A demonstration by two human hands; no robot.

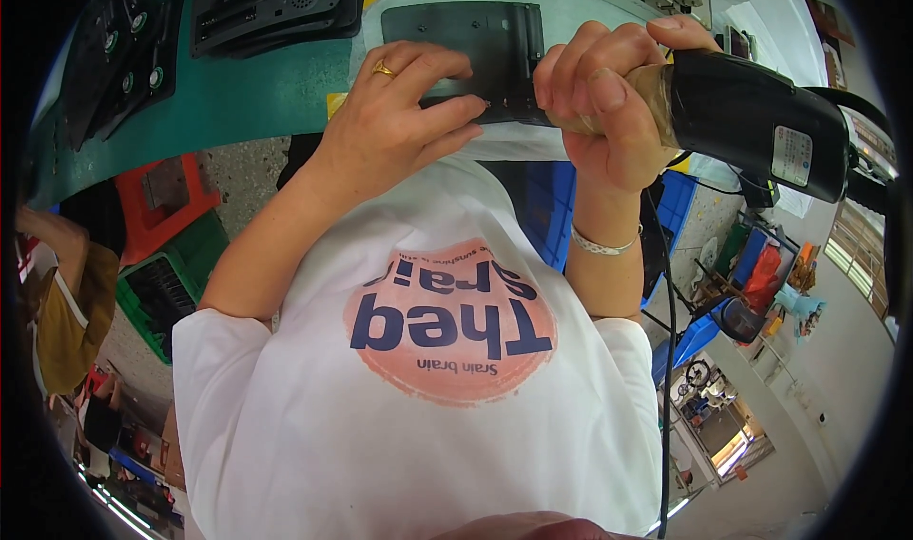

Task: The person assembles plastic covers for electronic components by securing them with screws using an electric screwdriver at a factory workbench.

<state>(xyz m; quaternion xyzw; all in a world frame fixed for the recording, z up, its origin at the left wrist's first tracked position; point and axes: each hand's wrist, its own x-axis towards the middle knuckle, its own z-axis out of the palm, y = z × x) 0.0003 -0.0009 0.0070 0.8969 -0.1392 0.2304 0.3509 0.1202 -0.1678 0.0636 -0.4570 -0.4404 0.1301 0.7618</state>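
Observation:
A black plastic panel lies on a white cloth at the near edge of the bench. My left hand, with a ring on one finger, steadies its near side: the index fingertip is over the edge, the thumb just below. Beside the panel's right end, my right hand is wrapped round the tan-taped grip of an electric screwdriver. Its black body, with a white label, sticks out to the right of my fist. The tool's tip is hidden by my fingers.
More black panels are stacked at the back left, beside black parts with round metal pieces on the green bench. A black cable hangs on my right. A red stool, a green crate and blue bins stand below.

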